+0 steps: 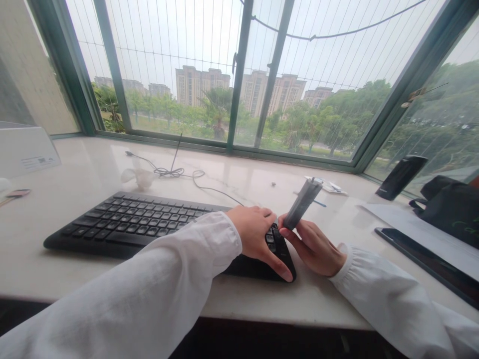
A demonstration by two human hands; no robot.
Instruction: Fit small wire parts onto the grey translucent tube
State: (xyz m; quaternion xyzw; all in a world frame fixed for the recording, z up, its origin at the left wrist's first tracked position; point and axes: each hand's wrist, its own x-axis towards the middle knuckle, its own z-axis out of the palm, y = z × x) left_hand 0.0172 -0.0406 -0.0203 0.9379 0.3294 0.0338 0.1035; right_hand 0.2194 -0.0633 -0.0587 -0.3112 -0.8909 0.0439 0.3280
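Sleeve (pixel 157 294); left fingers (pixel 277 265) splayed on keyboard (pixel 149 222); right fingers (pixel 296 243) pinch brush (?) (pixel 301 205)

white box (pixel 24 149) at left; black bag (pixel 451 209) at right; buildings (pixel 202 85) beyond window (pixel 238 80)

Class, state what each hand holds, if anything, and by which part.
The right hand holds a grey bar by its lower end. The left hand lies over the right part of the keyboard; any grip is unclear.

The left arm (pixel 160 284) stretches inward, its hand (pixel 254 234) palm down, thumb splayed from the fingers (pixel 264 213); the right hand (pixel 316 244) pinches between thumb and fingertips, wrist bent.
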